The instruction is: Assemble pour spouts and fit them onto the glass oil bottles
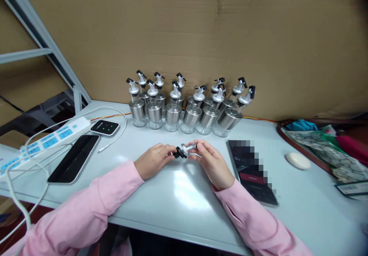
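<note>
Between my hands, just above the table, is a pour spout (186, 148) with a silver body and a black ribbed stopper end. My left hand (156, 159) pinches the black end with thumb and fingertips. My right hand (211, 162) grips the silver nozzle side, its fingers wrapped around it. Beyond my hands stand several glass bottles (173, 114) with steel sleeves, packed in two rows. Each visible bottle top carries a silver spout (175, 91) with a black flip cap.
On the left lie a white power strip (48, 141), a small black device (105, 127), a dark phone (74, 159) and white cables. At right are another phone (250, 175), a white oval object (298, 160) and a basket (304, 148) of cloth. Cardboard (172, 30) stands behind.
</note>
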`<action>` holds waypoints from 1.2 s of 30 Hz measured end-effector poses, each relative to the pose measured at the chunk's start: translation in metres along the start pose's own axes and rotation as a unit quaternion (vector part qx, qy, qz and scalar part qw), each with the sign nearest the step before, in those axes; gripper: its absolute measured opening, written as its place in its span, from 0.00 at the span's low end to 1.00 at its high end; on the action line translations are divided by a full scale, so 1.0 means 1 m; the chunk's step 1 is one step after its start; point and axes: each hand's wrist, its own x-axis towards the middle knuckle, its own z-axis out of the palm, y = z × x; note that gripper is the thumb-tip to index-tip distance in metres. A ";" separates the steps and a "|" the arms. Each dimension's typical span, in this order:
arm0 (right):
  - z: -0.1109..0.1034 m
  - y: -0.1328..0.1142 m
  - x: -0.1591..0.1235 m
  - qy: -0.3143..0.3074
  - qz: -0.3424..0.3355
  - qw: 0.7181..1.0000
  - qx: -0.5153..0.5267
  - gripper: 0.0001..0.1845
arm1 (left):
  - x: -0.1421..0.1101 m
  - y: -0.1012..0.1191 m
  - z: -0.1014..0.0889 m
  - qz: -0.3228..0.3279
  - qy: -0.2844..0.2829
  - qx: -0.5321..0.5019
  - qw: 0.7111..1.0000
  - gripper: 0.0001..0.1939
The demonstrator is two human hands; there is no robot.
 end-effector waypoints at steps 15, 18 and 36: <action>0.012 0.005 -0.010 -0.063 -0.033 0.993 -0.092 0.22 | -0.002 0.004 0.004 -0.040 0.029 -0.040 0.998 0.17; 0.012 0.006 -0.010 -0.059 -0.057 0.988 -0.128 0.21 | 0.000 0.008 0.002 -0.075 -0.016 -0.034 0.997 0.20; 0.013 0.005 -0.013 -0.074 -0.172 0.929 -0.319 0.25 | 0.005 0.014 -0.003 -0.093 -0.056 -0.043 0.993 0.11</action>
